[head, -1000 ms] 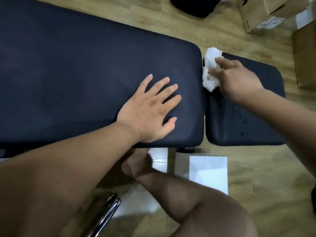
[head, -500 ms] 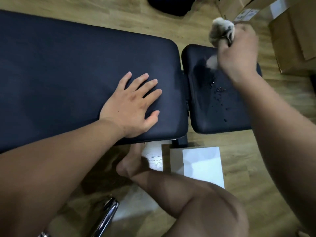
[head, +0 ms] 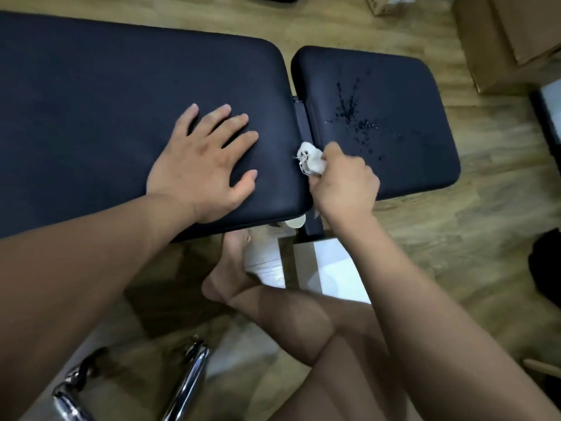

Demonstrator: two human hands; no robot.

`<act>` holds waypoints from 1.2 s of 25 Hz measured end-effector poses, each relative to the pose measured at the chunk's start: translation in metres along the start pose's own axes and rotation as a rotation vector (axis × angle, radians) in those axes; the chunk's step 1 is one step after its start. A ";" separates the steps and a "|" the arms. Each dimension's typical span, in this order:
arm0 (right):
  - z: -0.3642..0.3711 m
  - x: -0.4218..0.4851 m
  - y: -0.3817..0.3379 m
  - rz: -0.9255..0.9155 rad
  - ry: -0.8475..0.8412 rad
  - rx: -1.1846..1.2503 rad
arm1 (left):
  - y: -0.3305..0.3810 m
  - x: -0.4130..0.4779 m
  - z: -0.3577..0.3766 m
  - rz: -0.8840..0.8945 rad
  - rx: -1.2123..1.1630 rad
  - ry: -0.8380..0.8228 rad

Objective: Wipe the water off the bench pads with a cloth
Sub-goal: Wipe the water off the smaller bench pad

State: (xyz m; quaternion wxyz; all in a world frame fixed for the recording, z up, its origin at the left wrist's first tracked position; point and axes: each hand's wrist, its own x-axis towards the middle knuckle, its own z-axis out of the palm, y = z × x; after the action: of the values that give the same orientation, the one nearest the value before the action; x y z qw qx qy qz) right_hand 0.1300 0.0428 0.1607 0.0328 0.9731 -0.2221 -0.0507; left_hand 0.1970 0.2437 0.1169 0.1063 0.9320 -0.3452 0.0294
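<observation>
Chrome tube: a shiny bent chrome tube (head: 188, 387) lies closest, on the near side of the left forearm, over the wooden plank floor (head: 455, 238).
Leg: a bare bent leg (head: 291, 323) sits under the right forearm. Its foot (head: 230, 268) points toward the pads, just nearer than the left hand's wrist.
Sheet: a flat white rectangular sheet (head: 334, 268) lies on the floor, just nearer than the right hand.
Left hand: the left hand (head: 203, 165) lies palm down with straight, spread fingers and grasps nothing.
Right hand: the right hand (head: 346, 183) is clenched, knuckles up, around the cloth.
Cloth: the crumpled white frayed cloth (head: 309, 158) sticks out of the right hand's far side, between the two hands, at the gap between the pads.
Long pad: the long black upholstered counter pad (head: 106, 101) carries the left hand near its right end.
Short pad: the short black upholstered counter pad (head: 409, 117) has the right hand over its near left corner.
Water: dark water droplets (head: 349, 107) are scattered across the short pad beyond the right hand, apart from the cloth.
Boxes: brown cardboard boxes (head: 501, 41) stand on the floor, well beyond the right hand.
</observation>
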 end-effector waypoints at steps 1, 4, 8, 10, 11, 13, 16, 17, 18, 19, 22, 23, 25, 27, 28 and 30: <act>-0.003 0.010 -0.002 -0.031 -0.009 -0.014 | -0.001 0.000 0.000 0.000 -0.002 0.009; -0.005 0.013 0.000 -0.091 -0.017 -0.009 | 0.001 0.000 0.000 0.007 -0.011 0.026; -0.004 -0.025 0.030 -0.080 -0.048 -0.049 | 0.000 0.000 0.000 0.002 -0.008 0.033; -0.003 -0.022 0.026 -0.089 -0.051 -0.035 | -0.002 -0.001 0.000 0.005 -0.004 0.037; -0.003 -0.011 0.019 -0.096 -0.032 -0.017 | -0.001 -0.002 0.001 0.010 -0.005 0.035; -0.005 0.015 0.004 -0.114 0.016 0.022 | 0.000 -0.001 0.000 0.008 -0.015 0.029; -0.007 0.003 0.014 -0.121 -0.008 0.000 | -0.001 0.000 -0.001 0.011 -0.021 0.013; -0.006 -0.011 0.025 -0.146 -0.037 -0.035 | -0.001 0.000 -0.001 0.009 -0.017 0.016; -0.006 -0.027 0.034 -0.162 -0.082 -0.071 | -0.001 -0.001 0.000 0.008 -0.013 0.020; -0.007 -0.035 0.039 -0.163 -0.133 -0.076 | 0.000 -0.002 0.001 0.005 -0.009 0.026; -0.005 -0.001 0.018 -0.174 -0.090 -0.007 | -0.002 -0.002 0.000 0.005 -0.001 0.032; -0.005 0.014 0.009 -0.171 -0.060 0.008 | -0.003 -0.002 -0.001 0.008 -0.010 0.033; -0.005 0.022 0.008 -0.158 -0.019 0.054 | -0.002 0.001 0.000 0.013 -0.015 0.025; -0.002 -0.005 0.031 -0.145 -0.037 0.025 | 0.001 0.001 0.001 0.004 -0.018 0.008; -0.002 -0.026 0.052 -0.145 -0.057 0.007 | 0.000 0.001 0.000 -0.002 -0.017 0.004; -0.012 -0.055 0.091 -0.064 -0.070 0.116 | -0.005 -0.004 0.001 -0.015 -0.005 -0.006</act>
State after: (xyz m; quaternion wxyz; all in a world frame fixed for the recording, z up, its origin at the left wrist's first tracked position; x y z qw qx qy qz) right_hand 0.0429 -0.0145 0.1847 -0.0330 0.9776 -0.1945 -0.0729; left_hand 0.1971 0.2499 0.1145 0.1078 0.9343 -0.3388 0.0247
